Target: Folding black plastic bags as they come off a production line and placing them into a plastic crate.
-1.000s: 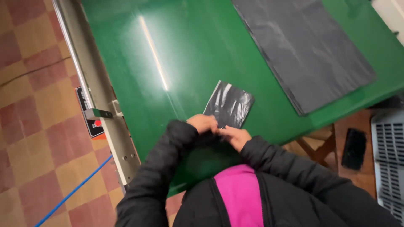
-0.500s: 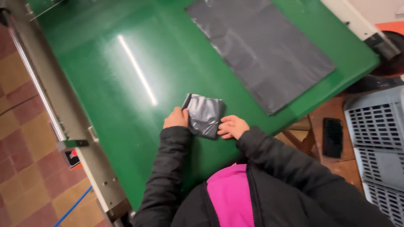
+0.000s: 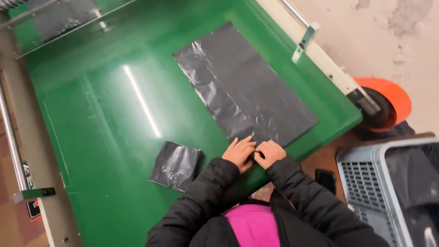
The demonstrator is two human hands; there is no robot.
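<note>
Broad glossy green table (image 3: 114, 137) under everything, with a large flat sheet of black plastic film (image 3: 242, 87) spread across its far right part, near edge at the table's front. Smaller folded square of black plastic (image 3: 176, 165) lying flat just left of the arms, apart from both hands. Left hand (image 3: 238, 153) and right hand (image 3: 270, 152) side by side, touching each other, fingers curled down and pinching the near edge of the large sheet.
</note>
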